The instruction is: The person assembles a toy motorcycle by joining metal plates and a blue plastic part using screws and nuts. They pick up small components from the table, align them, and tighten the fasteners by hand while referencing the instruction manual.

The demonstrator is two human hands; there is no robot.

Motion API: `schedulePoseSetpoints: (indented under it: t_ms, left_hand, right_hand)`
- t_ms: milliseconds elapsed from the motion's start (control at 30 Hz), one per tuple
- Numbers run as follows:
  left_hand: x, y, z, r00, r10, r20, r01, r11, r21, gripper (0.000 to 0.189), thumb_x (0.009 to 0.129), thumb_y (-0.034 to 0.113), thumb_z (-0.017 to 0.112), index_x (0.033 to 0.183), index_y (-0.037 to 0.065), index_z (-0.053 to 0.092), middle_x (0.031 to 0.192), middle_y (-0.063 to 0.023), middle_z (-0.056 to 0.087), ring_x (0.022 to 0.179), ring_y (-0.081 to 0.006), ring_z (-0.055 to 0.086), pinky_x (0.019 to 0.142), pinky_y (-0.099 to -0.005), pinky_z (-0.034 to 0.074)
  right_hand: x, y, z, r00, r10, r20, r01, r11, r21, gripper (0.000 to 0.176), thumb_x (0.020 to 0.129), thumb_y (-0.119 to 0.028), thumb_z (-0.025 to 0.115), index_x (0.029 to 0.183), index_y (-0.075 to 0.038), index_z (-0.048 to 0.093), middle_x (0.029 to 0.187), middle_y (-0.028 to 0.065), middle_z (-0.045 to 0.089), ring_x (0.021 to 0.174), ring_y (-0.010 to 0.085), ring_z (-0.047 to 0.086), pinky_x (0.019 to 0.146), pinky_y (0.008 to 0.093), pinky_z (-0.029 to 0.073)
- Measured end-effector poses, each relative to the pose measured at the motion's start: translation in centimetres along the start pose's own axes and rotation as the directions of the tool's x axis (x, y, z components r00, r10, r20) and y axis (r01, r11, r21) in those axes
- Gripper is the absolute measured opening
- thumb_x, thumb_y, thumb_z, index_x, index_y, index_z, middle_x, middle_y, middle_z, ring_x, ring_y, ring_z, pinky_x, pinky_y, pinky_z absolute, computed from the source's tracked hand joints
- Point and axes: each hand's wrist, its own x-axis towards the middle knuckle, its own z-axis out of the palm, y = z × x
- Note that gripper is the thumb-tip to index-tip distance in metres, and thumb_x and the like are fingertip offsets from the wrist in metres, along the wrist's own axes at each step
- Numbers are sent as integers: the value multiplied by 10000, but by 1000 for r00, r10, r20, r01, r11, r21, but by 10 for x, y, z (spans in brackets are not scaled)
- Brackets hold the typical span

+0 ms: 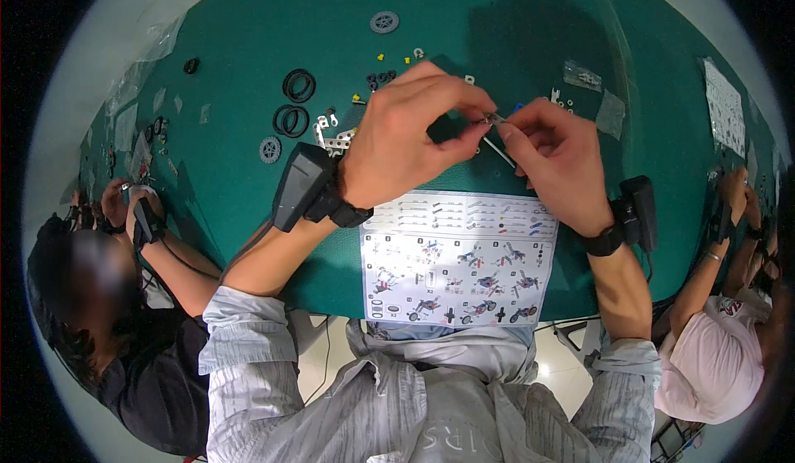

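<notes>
The L hand [406, 132] is pinching one end of a sm. metal pc [492, 120] btwn thumb and fingers, its grip closed on it, & the R hand [563, 161] is gripping the same pc from the other side, thumb and forefinger closed too. Both are holding it up over the green desk [248, 49], above the top edge of the instr. sheet [455, 256]. A thin silver rod [499, 152] is slanting under the R hand's fingers; can't tell if they're touching it. Left of the L hand, two pairs of blk rings [299, 86] are lying one pair above the other, w/ a gray wheel [270, 149] sitting just below & another gray wheel [384, 22] lying farther up. Silver perforated pcs [338, 142] are resting near the L wrist, partly hidden; sm. blk parts [381, 77] are lying just above that hand. A clear bag w/ parts [582, 75] is lying beyond the R hand. Other people are working at both sides, a person in blk [157, 380] on the left, one in pink [716, 359] on the right.
</notes>
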Motion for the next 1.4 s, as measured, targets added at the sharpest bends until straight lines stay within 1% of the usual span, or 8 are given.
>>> schedulePoseSetpoints:
  t_ms: [200, 400, 500, 600, 700, 900, 1200, 1400]
  left_hand:
    - [1, -2, -2, 995, 92, 28, -94, 994, 63, 225, 701, -34, 778, 907, 42, 728, 878, -58, 721, 812, -220, 654, 715, -320, 515]
    - [1, -1, -4, 984, -177, 7, 177, 983, -49, 182, 803, 3, 737, 980, 42, 746, 912, -35, 736, 774, -126, 619, 665, -267, 486]
    - [-3, -3, -4, 921, -376, 101, 389, 894, -220, 176, 855, 8, 718, 1029, 20, 740, 966, -35, 746, 776, -84, 603, 649, -250, 476]
    - [1, 3, -10, 867, -424, 264, 483, 845, -229, 181, 889, -2, 699, 1067, -3, 728, 1000, -49, 748, 804, -78, 611, 700, -240, 495]
    - [0, 2, -5, 854, -416, 313, 520, 710, -474, 171, 903, 0, 693, 1071, -21, 722, 989, -55, 740, 835, -91, 626, 768, -242, 510]
    - [1, 6, -10, 863, -349, 365, 504, 632, -589, 142, 931, 40, 685, 1055, -25, 712, 996, -47, 712, 911, -105, 648, 829, -246, 517]
    - [4, 8, -17, 775, -393, 495, 632, 484, -606, 121, 913, 51, 700, 1007, -24, 718, 964, -53, 717, 898, -93, 651, 805, -236, 511]
    - [2, 4, -16, 772, -361, 523, 633, 509, -583, 113, 909, 37, 688, 994, -30, 719, 954, -58, 720, 887, -93, 651, 796, -240, 511]
  right_hand:
    - [-1, 2, 3, 999, -32, -13, 31, 999, -33, 116, 886, -96, 721, 872, 13, 681, 706, 41, 678, 598, 44, 576, 528, 228, 455]
    - [0, 0, 2, 989, -146, -9, 143, 979, -145, 90, 847, -64, 725, 868, 9, 676, 730, 71, 672, 590, 92, 606, 537, 251, 479]
    - [0, -3, 0, 969, -244, 38, 246, 951, -185, 85, 827, -45, 732, 867, 7, 679, 765, 80, 657, 592, 125, 615, 542, 260, 487]
    - [1, -2, -1, 932, -359, 50, 361, 908, -213, 78, 821, -24, 732, 872, 7, 683, 795, 80, 648, 597, 142, 617, 542, 262, 487]
    - [1, -4, -3, 902, -428, 56, 431, 882, -190, 74, 816, -4, 733, 877, 3, 690, 802, 77, 654, 600, 141, 617, 536, 256, 482]
    - [0, -6, -5, 822, -570, 5, 561, 809, -175, 114, 776, 31, 750, 862, -4, 682, 772, 71, 634, 594, 131, 618, 515, 253, 476]
    - [0, -8, -9, 764, -642, 62, 642, 747, -174, 129, 750, 60, 737, 848, -1, 680, 761, 71, 631, 601, 129, 628, 519, 241, 496]
    - [-1, -8, -9, 766, -638, 79, 641, 747, -179, 134, 743, 60, 740, 845, -1, 680, 769, 73, 635, 613, 129, 631, 515, 242, 501]
